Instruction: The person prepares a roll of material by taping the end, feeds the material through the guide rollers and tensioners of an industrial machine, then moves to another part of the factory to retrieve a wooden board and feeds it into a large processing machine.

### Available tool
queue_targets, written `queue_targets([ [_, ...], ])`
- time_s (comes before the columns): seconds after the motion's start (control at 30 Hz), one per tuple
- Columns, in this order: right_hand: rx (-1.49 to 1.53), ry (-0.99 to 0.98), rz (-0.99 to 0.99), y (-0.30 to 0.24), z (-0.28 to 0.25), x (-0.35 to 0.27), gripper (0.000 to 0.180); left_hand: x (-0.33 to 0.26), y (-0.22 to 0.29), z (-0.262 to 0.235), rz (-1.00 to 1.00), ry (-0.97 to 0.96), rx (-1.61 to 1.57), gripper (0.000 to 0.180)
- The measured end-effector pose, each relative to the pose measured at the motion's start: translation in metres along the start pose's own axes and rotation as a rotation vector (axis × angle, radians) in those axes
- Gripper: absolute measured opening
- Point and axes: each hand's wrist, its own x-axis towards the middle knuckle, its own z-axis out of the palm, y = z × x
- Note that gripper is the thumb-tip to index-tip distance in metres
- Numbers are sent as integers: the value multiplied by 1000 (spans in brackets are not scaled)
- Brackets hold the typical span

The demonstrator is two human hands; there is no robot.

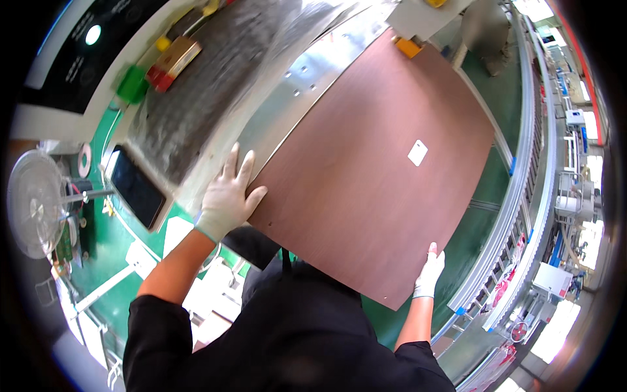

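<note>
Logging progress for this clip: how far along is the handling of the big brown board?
Done: the brown board already lies partly over the metal machine table. In hand: the left hand presses flat on its near-left edge, and the right hand has a grip on its near-right edge. Left: the near corner overhangs the green floor, so the board looks not yet fully seated; final position cannot be judged.
</note>
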Motion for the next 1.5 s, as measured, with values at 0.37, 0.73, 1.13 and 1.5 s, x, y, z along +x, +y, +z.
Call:
queue_targets([
  [0.37,-217,91,-70,-46,21,124,89,3,17,-1,16,107,291,76],
  [0.73,-236,17,-238,-63,41,242,91,5,21,1,-17,186,287,66],
  [1.13,-68,-64,-134,-74,30,231,76,3,22,18,-23,291,280,65],
  [1.5,448,-660,-566,-33,171,-47,24,-93,93,75,149,355,-163,49],
])
